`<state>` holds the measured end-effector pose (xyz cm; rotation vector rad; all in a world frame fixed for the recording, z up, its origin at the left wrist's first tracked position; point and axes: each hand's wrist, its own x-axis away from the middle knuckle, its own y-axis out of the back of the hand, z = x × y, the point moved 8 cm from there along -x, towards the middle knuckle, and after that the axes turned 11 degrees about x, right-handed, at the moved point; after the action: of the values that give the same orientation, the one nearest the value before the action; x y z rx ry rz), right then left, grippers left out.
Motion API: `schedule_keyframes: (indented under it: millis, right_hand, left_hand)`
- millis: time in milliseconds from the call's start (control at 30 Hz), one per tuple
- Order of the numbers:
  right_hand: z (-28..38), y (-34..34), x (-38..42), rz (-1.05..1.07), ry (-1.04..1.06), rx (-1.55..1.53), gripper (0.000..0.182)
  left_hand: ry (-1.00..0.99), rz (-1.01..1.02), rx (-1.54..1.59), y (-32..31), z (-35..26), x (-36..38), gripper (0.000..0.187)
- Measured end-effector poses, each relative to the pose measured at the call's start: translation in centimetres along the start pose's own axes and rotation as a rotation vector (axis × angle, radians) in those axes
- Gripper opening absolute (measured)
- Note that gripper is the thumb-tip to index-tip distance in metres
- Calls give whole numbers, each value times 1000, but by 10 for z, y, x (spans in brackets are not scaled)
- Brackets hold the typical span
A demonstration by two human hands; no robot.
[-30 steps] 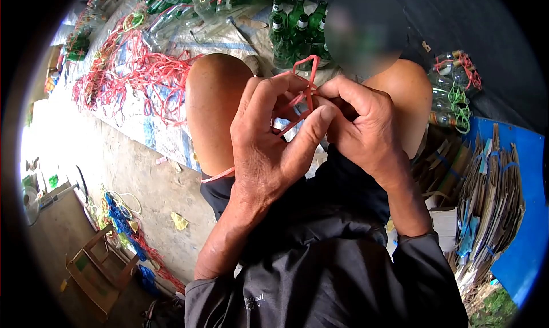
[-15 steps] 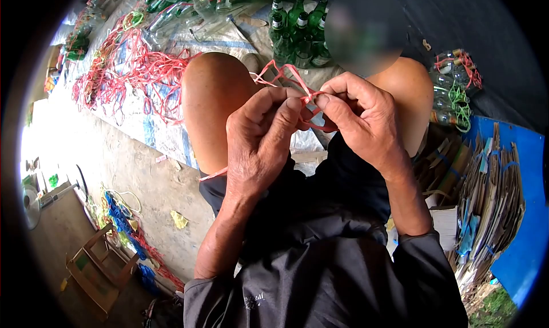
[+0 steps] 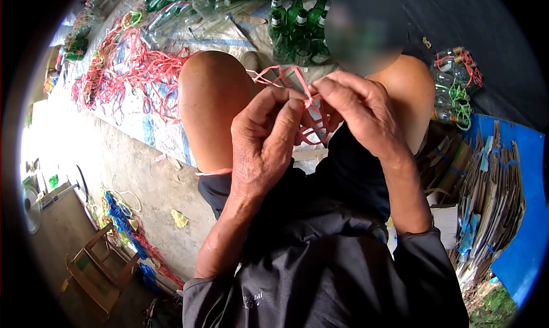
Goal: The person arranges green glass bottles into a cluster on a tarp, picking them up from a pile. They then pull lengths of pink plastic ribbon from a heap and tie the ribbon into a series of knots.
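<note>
Between my knees, a pink plastic string [image 3: 309,103] with a knot runs from hand to hand, its loops hanging below and standing up above the fingers. My left hand [image 3: 266,131] pinches the string just left of the knot, thumb against the fingers. My right hand [image 3: 357,108] is closed with thumb and forefinger together at the upper right of the knot; a strand passes by its fingertips. The curled fingers partly hide the string. Another bit of pink string lies across my left thigh.
A tangled heap of pink string [image 3: 143,71] lies on a white woven sheet [image 3: 166,139] at the left. Green bottles [image 3: 300,28] stand ahead. Bundled bottles [image 3: 452,91] and stacked cardboard [image 3: 492,185] are at the right, a wooden chair [image 3: 94,271] at the lower left.
My right thumb and forefinger have shifted slightly up and away from the knot, which now shows more openly. The loop below has spread wider. My left hand has moved slightly right.
</note>
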<state>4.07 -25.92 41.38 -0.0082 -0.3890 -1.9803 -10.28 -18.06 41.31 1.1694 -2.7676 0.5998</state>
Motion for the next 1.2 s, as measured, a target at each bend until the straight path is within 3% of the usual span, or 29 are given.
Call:
schedule_keyframes:
  millis: [67,333,433,533,800,900,1000,1100,1200]
  right_hand:
    - [2,-5,-4,23,86,71,25]
    - [-15,-17,2,102,-36,-367,21]
    - [-16,-19,1,98,-74,-151,26]
    - [-13,-25,5,138,-99,-123,26]
    - [-15,-21,16,8,-61,-140,19]
    - [-13,-17,21,-43,-31,-151,15]
    - [-17,-17,22,-77,153,-126,13]
    - [-23,-19,22,-121,177,-199,10]
    - [-24,-22,23,-39,74,-307,13]
  left_hand:
    - [-17,23,28,-6,3,1,18]
    - [66,16,22,2,16,4,16]
    - [-30,31,-5,-1,16,4,17]
    - [-49,21,-97,0,19,8,15]
    - [-156,5,-164,1,21,12,11]
    - [17,-45,-44,4,22,14,13]
    - [130,-80,65,7,27,13,22]
    - [201,-106,115,6,34,12,24]
    - [289,-97,202,6,39,12,25]
